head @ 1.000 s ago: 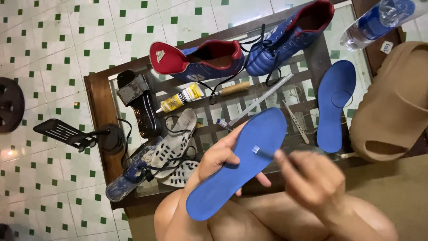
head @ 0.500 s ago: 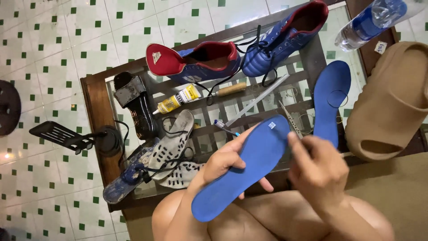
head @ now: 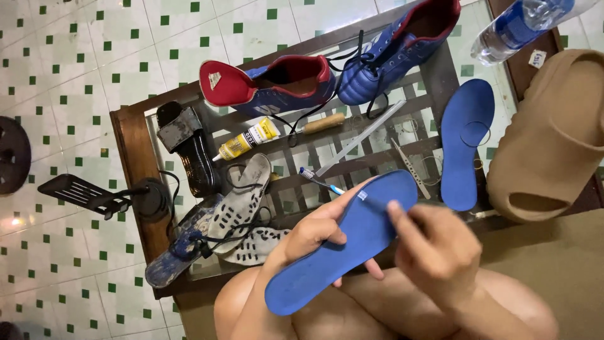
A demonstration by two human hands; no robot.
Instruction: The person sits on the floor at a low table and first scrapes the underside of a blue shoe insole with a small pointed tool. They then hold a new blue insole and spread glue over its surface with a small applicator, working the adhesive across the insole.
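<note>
The right hand is seen from the back, so its fingertips are mostly hidden; they pinch together at the insole, but whether they hold anything small cannot be told. The left hand grips the insole from beneath, thumb across its edge, fingers curled under it. The insole slants above the person's knees, just in front of the table. A bottle is cut off at the top edge. On the table lie two shoes, a second insole, a glue tube, a toothbrush and tweezers. A tan slide sits to the right.
</note>
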